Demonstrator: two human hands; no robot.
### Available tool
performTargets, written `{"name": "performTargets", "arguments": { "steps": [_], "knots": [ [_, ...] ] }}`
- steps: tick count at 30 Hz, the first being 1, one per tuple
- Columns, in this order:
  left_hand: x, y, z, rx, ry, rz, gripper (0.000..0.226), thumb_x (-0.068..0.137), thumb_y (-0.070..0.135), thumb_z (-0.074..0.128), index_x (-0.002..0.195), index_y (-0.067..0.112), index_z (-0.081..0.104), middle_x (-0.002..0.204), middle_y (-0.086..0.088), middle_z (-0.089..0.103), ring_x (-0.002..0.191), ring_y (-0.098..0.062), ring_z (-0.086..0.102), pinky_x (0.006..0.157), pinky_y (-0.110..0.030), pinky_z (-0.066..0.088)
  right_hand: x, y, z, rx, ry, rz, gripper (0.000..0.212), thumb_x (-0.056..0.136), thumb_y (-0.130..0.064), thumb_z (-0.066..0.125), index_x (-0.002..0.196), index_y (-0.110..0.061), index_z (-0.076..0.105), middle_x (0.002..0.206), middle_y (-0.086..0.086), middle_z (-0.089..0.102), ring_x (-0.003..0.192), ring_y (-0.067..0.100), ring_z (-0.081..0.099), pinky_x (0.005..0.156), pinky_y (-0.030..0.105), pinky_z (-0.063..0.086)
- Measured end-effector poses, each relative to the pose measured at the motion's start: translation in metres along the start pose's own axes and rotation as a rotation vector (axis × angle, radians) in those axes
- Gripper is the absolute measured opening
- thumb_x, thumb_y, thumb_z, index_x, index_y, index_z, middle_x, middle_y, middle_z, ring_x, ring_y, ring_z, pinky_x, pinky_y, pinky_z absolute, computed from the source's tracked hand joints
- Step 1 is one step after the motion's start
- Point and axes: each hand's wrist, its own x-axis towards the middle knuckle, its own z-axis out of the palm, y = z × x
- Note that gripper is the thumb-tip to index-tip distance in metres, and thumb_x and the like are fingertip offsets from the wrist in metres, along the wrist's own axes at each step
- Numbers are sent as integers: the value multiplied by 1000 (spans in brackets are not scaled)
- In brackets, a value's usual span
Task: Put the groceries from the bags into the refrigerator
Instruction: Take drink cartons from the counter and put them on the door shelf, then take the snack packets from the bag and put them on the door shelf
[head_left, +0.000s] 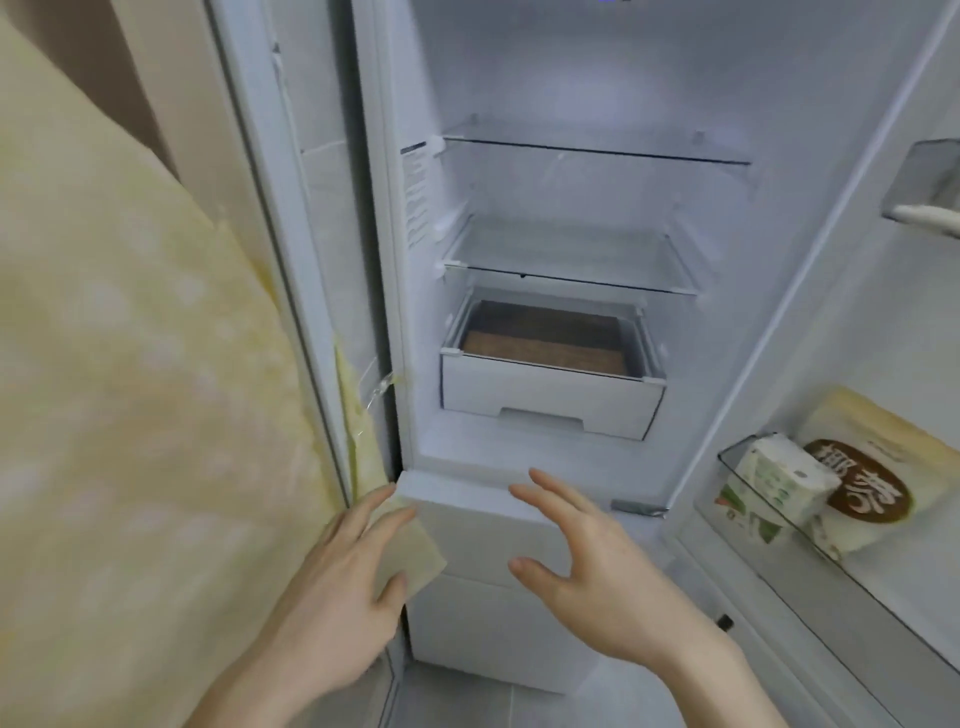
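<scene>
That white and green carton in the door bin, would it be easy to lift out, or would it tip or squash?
The white and green carton leans tilted against the cream pouch with brown label, so it would probably topple if the pouch went. Its boxy, creased faces suggest stiff card, likely firm under a gentle grip. Weight cannot be judged.

This is a home kitchen, told by the open refrigerator (545, 260) that fills the view. Inside it are two glass shelves (592, 150) one above the other, and below them a white drawer (550, 395) pulled partly out. To the refrigerator's right its open door (841, 364) carries a clear bin (748, 499) holding a small carton (779, 478) and a cream food pouch (872, 467) printed with Chinese characters. To the refrigerator's left hangs a pale yellow patterned cloth (130, 364). Beneath the refrigerator lie light grey floor tiles (467, 701).
</scene>
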Motion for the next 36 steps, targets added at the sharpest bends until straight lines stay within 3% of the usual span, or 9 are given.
{"name": "performTargets", "arguments": {
  "steps": [6, 9, 15, 17, 20, 24, 27, 30, 36],
  "knots": [
    [-67, -26, -14, -5, 33, -165, 57, 97, 36, 54, 147, 51, 32, 154, 42, 1, 143, 15, 6, 109, -1, 8, 45, -31, 40, -56, -284, -153, 69, 97, -52, 62, 156, -49, 28, 167, -30, 6, 154, -4, 14, 120, 18, 18],
    [-92, -31, -19, -24, 111, -276, 55, 97, 37, 53, 146, 52, 32, 153, 43, 1, 144, 15, 7, 117, -12, 19, 70, -49, 52, -84, -427, -251, 69, 96, -55, 62, 157, -50, 29, 166, -31, 6, 154, -4, 14, 122, 20, 17],
    [-151, -18, -7, -40, 308, -644, 56, 93, 33, 57, 144, 49, 39, 155, 40, 10, 144, 11, 16, 114, -26, 35, 113, -89, 91, -187, -720, -569, 68, 98, -54, 60, 157, -50, 27, 165, -31, 8, 154, -1, 13, 119, 17, 16],
    [-171, -7, 1, -32, 357, -758, 56, 93, 33, 57, 144, 47, 40, 156, 37, 11, 146, 6, 17, 117, -25, 31, 117, -98, 106, -208, -801, -689, 69, 98, -52, 62, 157, -49, 28, 164, -31, 8, 154, -2, 14, 115, 12, 16],
    [-205, 19, 14, 4, 403, -948, 56, 96, 35, 57, 147, 47, 37, 158, 34, 11, 147, 3, 14, 113, -10, 15, 111, -113, 126, -280, -918, -825, 70, 97, -53, 63, 157, -49, 27, 165, -31, 8, 153, -2, 17, 117, 13, 20],
    [-260, 64, 24, 54, 475, -1206, 59, 99, 41, 54, 152, 45, 30, 163, 27, 3, 151, -1, 4, 105, 0, -8, 78, -144, 156, -368, -1069, -1018, 71, 95, -60, 59, 155, -56, 22, 162, -39, 3, 148, 3, 30, 116, 24, 31],
    [-310, 106, 32, 121, 580, -1389, 65, 98, 45, 52, 156, 44, 22, 165, 23, -9, 154, -7, -8, 122, -20, -3, 32, -174, 175, -397, -1137, -1202, 72, 95, -61, 59, 153, -60, 16, 156, -44, -5, 149, -6, 21, 118, 23, 27],
    [-362, 151, 43, 167, 684, -1609, 68, 100, 49, 50, 158, 44, 15, 164, 23, -21, 154, -9, -20, 127, -35, 1, -29, -204, 188, -416, -1186, -1389, 78, 95, -57, 60, 153, -58, 8, 153, -41, -9, 141, -10, 25, 111, 15, 26],
    [-461, 247, 77, 240, 872, -1915, 73, 97, 52, 50, 159, 43, 11, 162, 22, -28, 151, -10, -28, 124, -34, -11, -172, -250, 217, -483, -1304, -1743, 84, 75, -90, 37, 147, -63, 2, 155, -37, -12, 157, 4, 9, 121, 23, 19]
  ]
}}
